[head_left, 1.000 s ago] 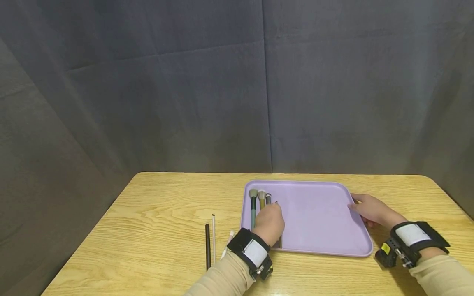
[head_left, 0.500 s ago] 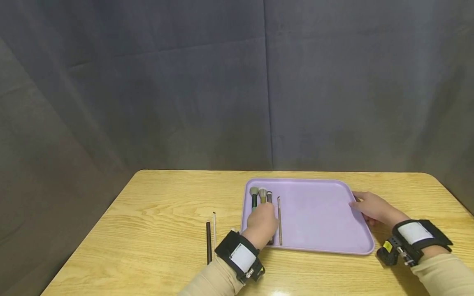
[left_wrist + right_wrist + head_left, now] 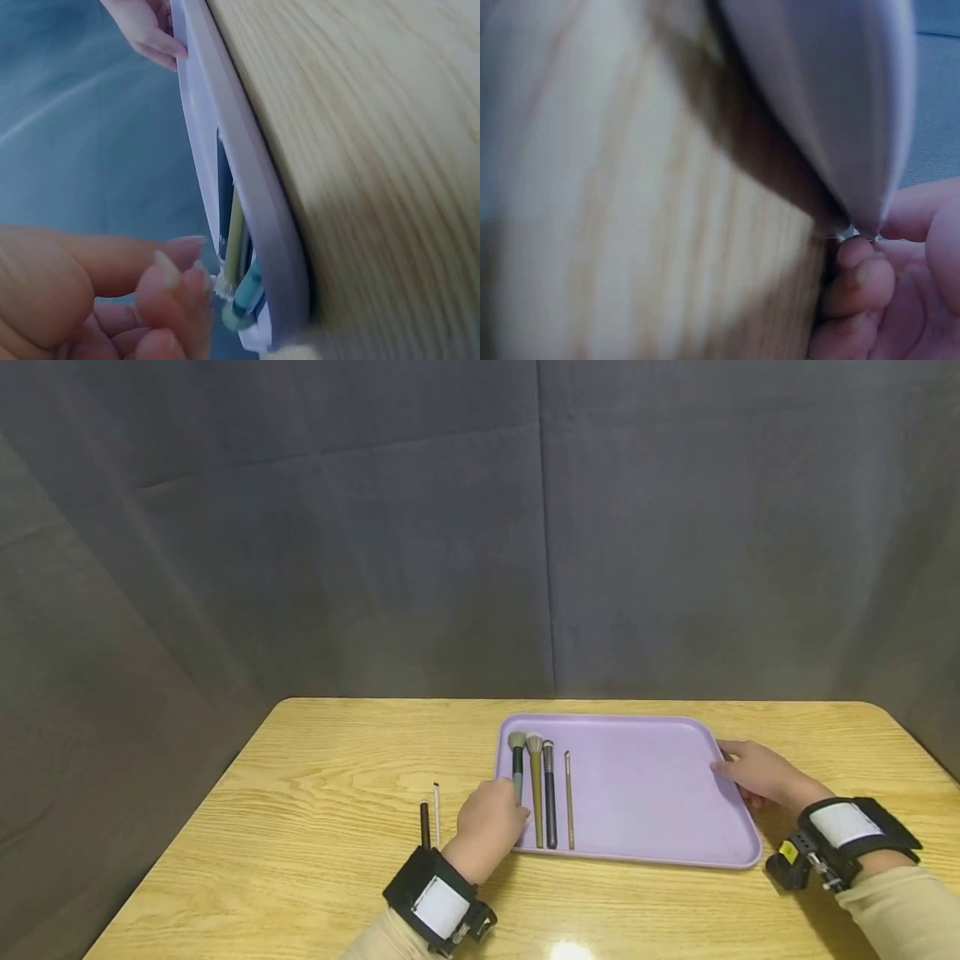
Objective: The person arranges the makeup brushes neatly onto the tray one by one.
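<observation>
The left hand point(image 3: 489, 818) shifts left, fingers bunched, apparently empty, leaving four makeup brushes point(image 3: 536, 789) seemingly settled in the lilac tray point(image 3: 645, 785) the right hand point(image 3: 761, 774) pinches.

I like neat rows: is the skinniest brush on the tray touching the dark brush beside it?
Apart. The head view shows purple tray between the skinny brush and the dark brush.

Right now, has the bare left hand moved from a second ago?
Yes: against the pale wooden table, the left hand has shifted leftward, to the left edge of the rectangular purple tray.
</observation>
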`<state>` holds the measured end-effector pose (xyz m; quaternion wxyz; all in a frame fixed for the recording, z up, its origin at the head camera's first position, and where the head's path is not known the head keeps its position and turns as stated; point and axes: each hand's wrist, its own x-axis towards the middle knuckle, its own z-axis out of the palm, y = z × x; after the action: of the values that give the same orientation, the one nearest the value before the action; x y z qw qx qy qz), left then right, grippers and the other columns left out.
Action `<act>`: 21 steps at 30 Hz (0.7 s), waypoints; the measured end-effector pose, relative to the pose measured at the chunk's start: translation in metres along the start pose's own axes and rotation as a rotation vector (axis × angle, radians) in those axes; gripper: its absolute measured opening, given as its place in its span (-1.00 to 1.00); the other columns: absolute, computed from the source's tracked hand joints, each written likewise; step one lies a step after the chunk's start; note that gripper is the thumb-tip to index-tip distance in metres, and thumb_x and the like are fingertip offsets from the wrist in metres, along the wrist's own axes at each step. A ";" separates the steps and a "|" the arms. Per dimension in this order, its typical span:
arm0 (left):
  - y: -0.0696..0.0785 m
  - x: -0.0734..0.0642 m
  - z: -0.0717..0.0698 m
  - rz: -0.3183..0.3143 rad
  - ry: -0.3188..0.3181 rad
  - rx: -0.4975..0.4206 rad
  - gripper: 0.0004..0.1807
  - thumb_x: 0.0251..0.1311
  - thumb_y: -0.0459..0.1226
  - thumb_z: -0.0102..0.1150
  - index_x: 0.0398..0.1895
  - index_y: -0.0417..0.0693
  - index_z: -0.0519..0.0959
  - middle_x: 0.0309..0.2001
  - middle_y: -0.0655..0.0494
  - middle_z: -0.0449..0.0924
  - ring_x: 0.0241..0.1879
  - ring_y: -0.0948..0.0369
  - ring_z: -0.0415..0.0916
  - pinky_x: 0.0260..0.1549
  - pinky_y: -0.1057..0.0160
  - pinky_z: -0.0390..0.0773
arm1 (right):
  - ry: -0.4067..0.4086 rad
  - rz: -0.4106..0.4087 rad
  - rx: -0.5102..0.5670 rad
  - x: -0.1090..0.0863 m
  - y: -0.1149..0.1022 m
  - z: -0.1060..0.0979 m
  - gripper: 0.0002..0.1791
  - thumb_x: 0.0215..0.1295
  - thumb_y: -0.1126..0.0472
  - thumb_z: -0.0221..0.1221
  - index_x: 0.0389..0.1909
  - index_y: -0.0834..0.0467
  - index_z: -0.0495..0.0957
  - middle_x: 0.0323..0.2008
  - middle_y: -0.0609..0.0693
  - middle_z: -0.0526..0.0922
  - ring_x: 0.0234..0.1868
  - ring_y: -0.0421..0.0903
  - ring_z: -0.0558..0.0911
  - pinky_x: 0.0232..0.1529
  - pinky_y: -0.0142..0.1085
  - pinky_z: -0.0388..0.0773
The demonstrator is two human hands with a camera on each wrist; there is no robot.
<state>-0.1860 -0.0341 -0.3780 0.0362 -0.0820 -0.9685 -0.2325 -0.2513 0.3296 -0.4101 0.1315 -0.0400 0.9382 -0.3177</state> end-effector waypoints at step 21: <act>-0.029 -0.020 -0.019 -0.102 -0.056 0.016 -0.75 0.00 -0.40 0.40 -0.36 -0.38 0.51 -0.56 -0.07 0.51 -0.59 0.13 0.44 -0.64 0.12 0.52 | -0.002 0.009 -0.008 -0.002 -0.005 0.002 -0.31 0.44 0.18 -0.01 0.32 0.62 -0.01 -0.70 -0.03 0.32 -0.75 -0.15 0.33 -0.66 -0.31 0.30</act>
<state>-0.1709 -0.0714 -0.3760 -0.0022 -0.0387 -0.9739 -0.2238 -0.2485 0.3250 -0.4081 0.1339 -0.0366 0.9395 -0.3133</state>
